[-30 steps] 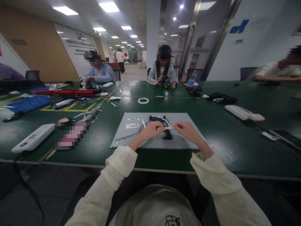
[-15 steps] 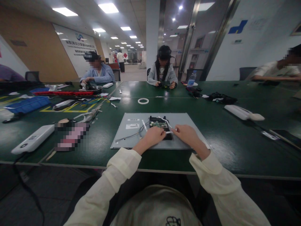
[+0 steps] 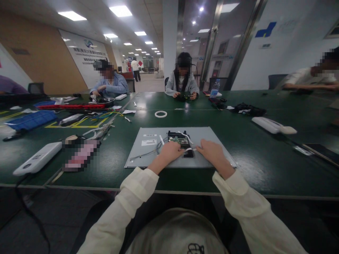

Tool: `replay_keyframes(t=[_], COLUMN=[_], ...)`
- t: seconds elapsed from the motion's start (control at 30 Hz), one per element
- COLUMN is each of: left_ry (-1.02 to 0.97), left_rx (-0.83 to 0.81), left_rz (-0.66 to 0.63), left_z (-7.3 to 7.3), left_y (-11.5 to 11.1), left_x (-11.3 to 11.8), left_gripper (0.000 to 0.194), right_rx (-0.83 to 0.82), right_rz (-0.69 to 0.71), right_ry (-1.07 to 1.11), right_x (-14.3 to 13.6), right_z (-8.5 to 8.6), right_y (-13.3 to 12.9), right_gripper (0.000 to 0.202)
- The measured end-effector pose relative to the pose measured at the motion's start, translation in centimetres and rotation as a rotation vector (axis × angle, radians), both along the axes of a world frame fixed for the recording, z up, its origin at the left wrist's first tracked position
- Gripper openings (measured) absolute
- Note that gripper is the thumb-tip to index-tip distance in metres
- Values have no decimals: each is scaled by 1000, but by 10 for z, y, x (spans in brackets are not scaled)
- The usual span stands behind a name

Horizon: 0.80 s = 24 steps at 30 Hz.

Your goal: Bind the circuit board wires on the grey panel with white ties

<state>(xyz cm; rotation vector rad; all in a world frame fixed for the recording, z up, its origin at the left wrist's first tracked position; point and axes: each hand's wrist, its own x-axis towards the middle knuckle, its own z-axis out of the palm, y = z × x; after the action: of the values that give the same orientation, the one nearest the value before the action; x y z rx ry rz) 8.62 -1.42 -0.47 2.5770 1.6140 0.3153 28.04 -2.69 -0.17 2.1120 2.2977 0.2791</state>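
Observation:
A grey flat panel (image 3: 206,137) lies before me on the green table, with a black holder and a green circuit board (image 3: 182,141) at its middle. My left hand (image 3: 171,152) is closed at the lower left of the board, its fingertips pinching a short white strip (image 3: 188,150). At the strip's other end, over the black part, my right hand (image 3: 212,151) is closed with thumb and finger on it. Another white strip (image 3: 185,135) curves across the board's top. A third white strip (image 3: 161,140) and grey wires (image 3: 144,154) lie to the left on the panel.
Beyond the panel lies a white tape roll (image 3: 160,114). To the left are a white power bank-like device (image 3: 38,158), a blurred pink item (image 3: 82,155) and a blue tray (image 3: 31,119). A white device (image 3: 272,125) lies right. Other people sit around the table.
My right hand has shifted slightly to the right, and my left hand a little left and down. The white strip between them looks more stretched out. The view has tilted slightly.

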Motion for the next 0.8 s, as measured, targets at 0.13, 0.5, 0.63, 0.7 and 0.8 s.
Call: replay_keyframes(t=[0.13,0.5,0.63,0.7,0.8], left_ry=[31,23,31,53,70], left_rx=[19,251,291,295,299], left_rz=[7,64,144,129,111], left_z=[3,25,26,25,23], left_y=[0,-1,3,3,4], left_x=[-7,-29,-36,-37,-37], left_gripper=[28,35,36,37,36], right_rx=[55,119,-9,-46,-86], right_rz=[-42,900,894,837,827], right_ry=[23,402,301,292,279], right_x=[5,-29,-37,-37,-35], right_z=[-2,1,-4,-4,-2], right_y=[2,-14,-17,-17,-17], right_gripper=[26,46,57,59,63])
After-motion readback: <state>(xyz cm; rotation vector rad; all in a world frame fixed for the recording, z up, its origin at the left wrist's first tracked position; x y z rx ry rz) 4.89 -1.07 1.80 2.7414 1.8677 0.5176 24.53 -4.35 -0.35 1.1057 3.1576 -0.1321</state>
